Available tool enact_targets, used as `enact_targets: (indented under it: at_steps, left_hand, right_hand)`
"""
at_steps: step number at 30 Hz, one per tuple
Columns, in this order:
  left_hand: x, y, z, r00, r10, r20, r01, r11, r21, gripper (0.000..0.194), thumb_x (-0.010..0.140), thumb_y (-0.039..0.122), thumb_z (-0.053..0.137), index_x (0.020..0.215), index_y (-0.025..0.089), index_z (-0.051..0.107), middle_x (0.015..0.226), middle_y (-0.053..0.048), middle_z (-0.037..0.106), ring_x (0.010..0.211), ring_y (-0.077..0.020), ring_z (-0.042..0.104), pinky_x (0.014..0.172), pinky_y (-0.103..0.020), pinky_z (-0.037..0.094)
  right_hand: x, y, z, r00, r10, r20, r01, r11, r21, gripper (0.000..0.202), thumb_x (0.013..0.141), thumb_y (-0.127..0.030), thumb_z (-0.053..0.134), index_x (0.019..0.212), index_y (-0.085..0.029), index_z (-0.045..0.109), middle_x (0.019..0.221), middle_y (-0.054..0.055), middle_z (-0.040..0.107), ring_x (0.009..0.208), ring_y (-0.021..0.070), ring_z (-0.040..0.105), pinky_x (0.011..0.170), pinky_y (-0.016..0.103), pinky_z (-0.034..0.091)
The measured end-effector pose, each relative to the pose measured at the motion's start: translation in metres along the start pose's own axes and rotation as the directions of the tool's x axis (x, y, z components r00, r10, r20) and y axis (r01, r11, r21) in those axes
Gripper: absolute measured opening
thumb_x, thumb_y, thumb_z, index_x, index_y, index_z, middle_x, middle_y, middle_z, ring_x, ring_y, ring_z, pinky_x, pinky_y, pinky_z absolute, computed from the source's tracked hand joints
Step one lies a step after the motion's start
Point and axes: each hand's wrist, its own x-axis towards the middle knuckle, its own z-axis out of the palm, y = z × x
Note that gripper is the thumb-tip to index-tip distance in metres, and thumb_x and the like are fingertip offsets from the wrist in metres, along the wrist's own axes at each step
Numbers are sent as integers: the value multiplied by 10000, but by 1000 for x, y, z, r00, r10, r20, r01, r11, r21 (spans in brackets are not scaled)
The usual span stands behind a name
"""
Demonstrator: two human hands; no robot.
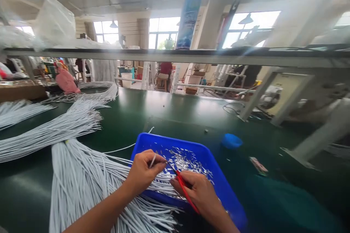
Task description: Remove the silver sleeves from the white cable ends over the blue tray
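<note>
Above a blue tray (pixel 224 182), my left hand (pixel 144 171) pinches a white wire (pixel 153 160) near its end. My right hand (pixel 198 191) is closed around a red-handled tool (pixel 187 191), whose dark tip points at my left fingertips. Small shiny metal pieces (pixel 184 162) lie scattered in the tray. A thick bundle of white wires (pixel 82 174) spreads from the left under my left forearm, and some of its ends rest in the tray.
More white wire bundles (pixel 62 125) lie at the left on the green table (pixel 131 107). A blue cup (pixel 232 141) and a small packet (pixel 258 166) are to the right. A shelf (pixel 153 55) holding a blue can (pixel 189 20) spans the back.
</note>
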Motion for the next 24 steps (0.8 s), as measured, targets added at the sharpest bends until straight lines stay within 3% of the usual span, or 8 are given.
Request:
enact_targets:
  at_steps: [2, 4, 7, 9, 10, 15, 20, 24]
  left_hand:
    - [-2, 1, 1, 998, 39, -39, -37, 998, 45, 121, 730, 223, 636, 747, 129, 710, 652, -29, 565, 628, -125, 489, 570, -227, 357]
    - [-3, 1, 2, 1000, -13, -29, 13, 1000, -7, 133, 719, 237, 640, 717, 119, 701, 628, -25, 558, 578, -115, 489, 529, -224, 346]
    - [-3, -3, 0, 953, -206, 224, 271, 910, -316, 268, 713, 368, 649, 727, 101, 674, 595, -22, 566, 446, -90, 473, 448, -218, 317]
    - [-1, -6, -2, 889, -238, 390, 410, 793, -451, 343, 681, 426, 676, 747, 90, 666, 578, -25, 577, 417, -88, 480, 442, -216, 322]
    - [0, -7, -3, 880, -240, 409, 433, 760, -485, 357, 660, 429, 696, 748, 85, 666, 573, -27, 581, 429, -89, 488, 457, -216, 329]
    - [2, -6, -2, 931, -278, 235, 363, 766, -531, 317, 627, 382, 740, 707, 82, 679, 579, -27, 594, 520, -81, 473, 534, -210, 326]
    - [-2, -4, 0, 911, -232, 342, 367, 836, -409, 298, 620, 382, 742, 672, 96, 682, 577, -13, 586, 547, -96, 474, 564, -226, 332]
    - [-4, -4, -1, 890, -253, 380, 387, 860, -334, 273, 617, 364, 729, 672, 100, 685, 573, -14, 587, 522, -93, 456, 528, -225, 313]
  right_hand:
    - [0, 5, 4, 1000, 8, -9, -8, 1000, -6, 491, 807, -544, 419, 492, -174, 348, 518, -1, 469, 493, 113, 409, 479, 235, 237]
    - [1, 9, 9, 1000, -10, 0, 10, 1000, 18, 497, 801, -559, 432, 494, -172, 383, 525, 1, 490, 490, 115, 438, 477, 230, 259]
    - [1, 14, 15, 997, -82, 14, 80, 992, 97, 472, 814, -538, 437, 515, -176, 479, 551, 6, 528, 507, 122, 486, 486, 221, 312]
    - [2, 15, 15, 993, -115, 25, 110, 983, 149, 425, 816, -517, 451, 569, -189, 563, 602, 16, 569, 549, 137, 524, 510, 219, 358]
    - [2, 15, 13, 993, -118, 28, 112, 979, 168, 391, 805, -509, 473, 603, -197, 596, 636, 23, 590, 579, 147, 542, 528, 220, 380]
    - [3, 8, -1, 996, 90, -5, -83, 936, 341, 329, 712, -522, 586, 655, -201, 633, 683, 42, 610, 636, 183, 554, 563, 238, 420]
    - [-2, -8, 1, 951, 245, 189, -305, 644, 702, 375, 688, -557, 608, 655, -185, 574, 562, -10, 451, 522, 118, 403, 485, 226, 352]
    - [-4, -5, 8, 952, 270, 143, -285, 616, 734, 386, 619, -552, 667, 652, -174, 599, 545, -11, 443, 509, 114, 387, 462, 230, 344]
